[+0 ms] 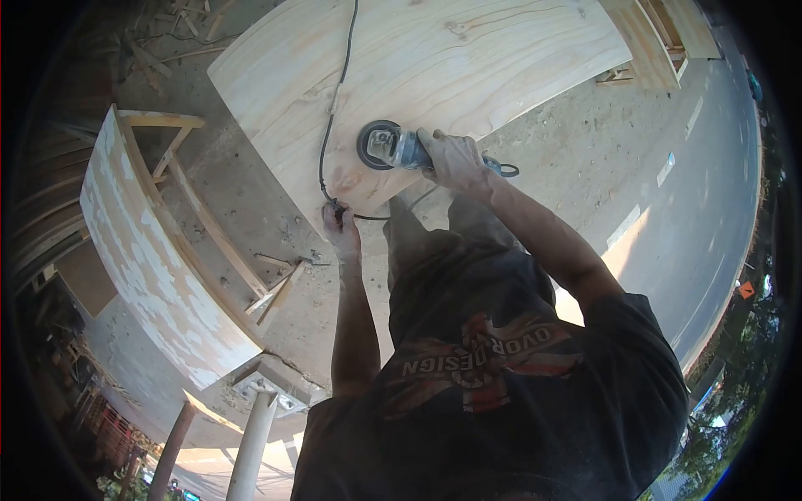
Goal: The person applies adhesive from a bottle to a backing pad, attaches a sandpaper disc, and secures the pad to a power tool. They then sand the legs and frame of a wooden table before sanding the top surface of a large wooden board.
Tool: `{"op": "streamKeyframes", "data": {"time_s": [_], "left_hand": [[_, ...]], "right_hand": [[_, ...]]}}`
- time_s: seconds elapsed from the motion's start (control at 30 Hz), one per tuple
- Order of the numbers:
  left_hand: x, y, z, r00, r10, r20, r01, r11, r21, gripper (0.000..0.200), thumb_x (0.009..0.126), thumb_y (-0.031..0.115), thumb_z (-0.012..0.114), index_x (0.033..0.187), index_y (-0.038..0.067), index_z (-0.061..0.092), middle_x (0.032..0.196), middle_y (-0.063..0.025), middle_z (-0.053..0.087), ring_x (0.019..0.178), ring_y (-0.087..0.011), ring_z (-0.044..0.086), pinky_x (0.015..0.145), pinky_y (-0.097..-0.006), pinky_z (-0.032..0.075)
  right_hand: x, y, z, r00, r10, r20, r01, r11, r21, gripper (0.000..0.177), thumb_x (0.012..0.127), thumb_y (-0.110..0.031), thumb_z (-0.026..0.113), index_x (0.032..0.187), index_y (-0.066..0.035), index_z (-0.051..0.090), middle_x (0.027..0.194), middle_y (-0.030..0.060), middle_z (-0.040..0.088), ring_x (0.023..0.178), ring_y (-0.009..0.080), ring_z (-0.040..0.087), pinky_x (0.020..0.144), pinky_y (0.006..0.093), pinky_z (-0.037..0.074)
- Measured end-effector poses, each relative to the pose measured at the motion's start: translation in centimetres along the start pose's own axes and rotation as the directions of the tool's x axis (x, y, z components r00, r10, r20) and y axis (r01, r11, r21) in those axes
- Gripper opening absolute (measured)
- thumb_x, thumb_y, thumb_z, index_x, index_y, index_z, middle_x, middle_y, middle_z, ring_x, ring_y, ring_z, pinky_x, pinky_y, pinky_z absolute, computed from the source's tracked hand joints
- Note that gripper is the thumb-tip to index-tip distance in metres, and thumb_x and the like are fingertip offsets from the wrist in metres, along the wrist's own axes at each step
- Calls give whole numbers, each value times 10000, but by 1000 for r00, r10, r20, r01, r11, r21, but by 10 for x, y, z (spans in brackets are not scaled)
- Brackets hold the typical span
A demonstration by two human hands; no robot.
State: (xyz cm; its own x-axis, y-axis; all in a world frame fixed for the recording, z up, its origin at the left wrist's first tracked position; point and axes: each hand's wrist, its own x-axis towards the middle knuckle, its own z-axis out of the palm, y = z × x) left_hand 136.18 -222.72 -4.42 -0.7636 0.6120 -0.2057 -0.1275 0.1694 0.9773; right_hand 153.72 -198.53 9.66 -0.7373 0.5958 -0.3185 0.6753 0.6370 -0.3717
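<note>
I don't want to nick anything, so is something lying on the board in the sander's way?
Yes. The black cord lies across the board just left of the sander in the right hand, running to the left hand at the near edge.

Left arm: bare, extended straight forward and down, elbow nearly locked. Left hand (342,234): fingers curled shut, knuckles uppermost, wrist in line with the forearm. Right arm: bare, reaching forward and angled inward across the body. Right hand (455,159): closed in a full grip, back of hand uppermost, positioned further forward than the left.
</note>
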Motion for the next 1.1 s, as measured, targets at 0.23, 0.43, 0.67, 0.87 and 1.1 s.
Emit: {"op": "streamKeyframes", "data": {"time_s": [0.23, 0.43, 0.67, 0.87, 1.1], "left_hand": [[-2, 11, 11, 998, 48, -34, -48, 999, 18, 109, 896, -11, 639, 993, 37, 628, 997, -7, 512, 835, -93, 517, 742, -256, 430], [-1, 5, 10, 998, 53, -40, -53, 999, 12, 135, 885, -14, 663, 1008, 30, 630, 1024, -18, 511, 884, -106, 528, 794, -262, 438], [0, 12, 10, 999, 36, -24, -35, 999, 29, 139, 884, -29, 653, 1012, 21, 630, 1018, -15, 494, 895, -107, 527, 800, -270, 439], [-1, 13, 9, 999, 3, -35, -2, 999, 37, 122, 887, -22, 652, 1000, 19, 628, 1017, -16, 494, 859, -110, 523, 771, -279, 440], [-1, 13, 13, 997, 43, -61, -37, 995, 89, 116, 888, 3, 657, 998, 26, 631, 995, -32, 523, 823, -126, 525, 741, -292, 447]], "right_hand": [[7, 73, -36, 983, 180, -30, -180, 984, -15, 512, 799, -264, 784, 1199, -82, 521, 1039, 197, 707, 966, 413, 710, 806, 530, 551], [1, 128, -47, 959, 260, -115, -263, 965, -12, 536, 778, -286, 779, 1201, -84, 518, 1044, 199, 716, 970, 429, 702, 807, 545, 545], [1, 145, -49, 881, 421, -217, -414, 907, 77, 547, 800, -289, 768, 1230, -61, 518, 967, 223, 734, 929, 442, 711, 775, 541, 540], [22, 60, -28, 976, 205, -72, -204, 979, 15, 542, 805, -258, 796, 1222, -48, 521, 1025, 224, 710, 934, 424, 720, 794, 520, 565], [51, 20, -24, 998, 61, 33, -61, 998, 1, 565, 799, -247, 791, 1252, -59, 511, 1038, 215, 698, 974, 419, 710, 818, 556, 541]]}}
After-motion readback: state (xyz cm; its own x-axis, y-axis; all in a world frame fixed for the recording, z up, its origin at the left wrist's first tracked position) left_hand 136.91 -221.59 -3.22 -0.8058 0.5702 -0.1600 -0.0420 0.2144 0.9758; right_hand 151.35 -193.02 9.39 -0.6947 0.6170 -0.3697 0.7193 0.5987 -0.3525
